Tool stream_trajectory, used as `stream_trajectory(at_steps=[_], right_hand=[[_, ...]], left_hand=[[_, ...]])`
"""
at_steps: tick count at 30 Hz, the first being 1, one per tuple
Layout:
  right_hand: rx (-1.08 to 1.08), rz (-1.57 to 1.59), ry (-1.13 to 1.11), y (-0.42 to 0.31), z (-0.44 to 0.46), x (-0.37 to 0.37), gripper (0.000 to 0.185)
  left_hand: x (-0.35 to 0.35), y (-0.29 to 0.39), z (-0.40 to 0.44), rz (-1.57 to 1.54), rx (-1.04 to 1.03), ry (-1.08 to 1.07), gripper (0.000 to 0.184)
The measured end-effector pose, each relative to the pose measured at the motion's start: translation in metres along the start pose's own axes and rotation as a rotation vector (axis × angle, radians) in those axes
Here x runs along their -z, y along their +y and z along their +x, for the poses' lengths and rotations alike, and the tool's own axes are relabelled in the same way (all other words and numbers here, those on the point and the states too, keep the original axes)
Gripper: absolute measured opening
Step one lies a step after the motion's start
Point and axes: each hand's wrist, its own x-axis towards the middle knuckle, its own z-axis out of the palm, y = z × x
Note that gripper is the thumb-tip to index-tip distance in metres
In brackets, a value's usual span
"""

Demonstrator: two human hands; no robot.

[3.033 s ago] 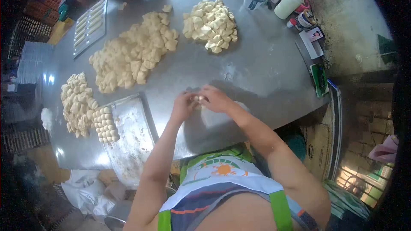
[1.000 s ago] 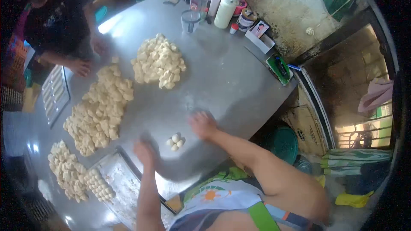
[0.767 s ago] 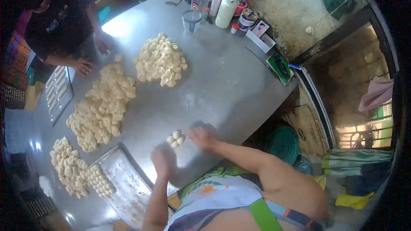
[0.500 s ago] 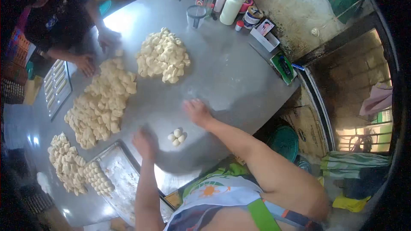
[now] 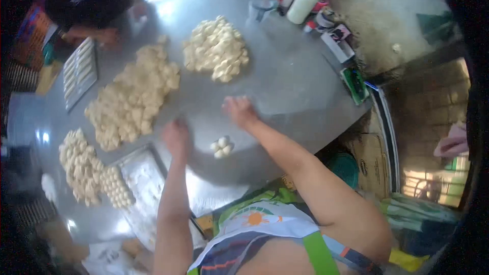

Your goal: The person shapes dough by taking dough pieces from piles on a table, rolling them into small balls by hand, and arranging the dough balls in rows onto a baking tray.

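Observation:
My left hand is low over the steel table, palm down, its fingers smeared by motion. My right hand rests palm down on the table with its fingers curled under; anything beneath it is hidden. Between my hands, nearer to me, sits a small cluster of several smooth dough balls. Left of my left hand spreads a wide heap of cut dough pieces. A second dough heap is beyond my hands.
A metal baking tray lies left of my left forearm, beside rows of dough balls and another dough pile. At the far left, a person works near a tray of dough strips. Bottles and containers line the far right edge.
The view has shifted, so the table things sit further right and higher. Both my hands stay low at the table, and the dough ball cluster remains between them. The other person's hands have moved.

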Motion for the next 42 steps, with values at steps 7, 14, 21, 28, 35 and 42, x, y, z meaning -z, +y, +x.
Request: stream_trajectory(at_steps=[7,14,21,28,35,42], right_hand=[[-0.038,0.202,-0.259,-0.012,-0.060,0.026,0.017],[-0.106,0.508,-0.227,-0.042,-0.031,0.020,0.026],[-0.071,0.608,-0.506,-0.034,0.005,0.055,0.027],[-0.037,0.130,0.117,0.035,0.137,0.034,0.021],[-0.055,0.644,0.208,0.027,0.125,0.113,0.012],[-0.430,0.851,-0.347,-0.001,0.003,0.092,0.019]], left_hand=[[0.034,-0.021,-0.058,-0.193,-0.188,-0.200,0.017],[0.045,0.048,-0.051,-0.672,0.142,-0.245,0.031],[0.033,0.043,-0.044,-0.625,-0.109,-0.345,0.040],[0.005,0.098,0.076,-0.570,-0.194,-0.093,0.028],[-0.016,0.113,0.124,-0.633,-0.125,-0.112,0.017],[-0.057,0.130,0.218,-0.270,-0.292,-0.164,0.024]])
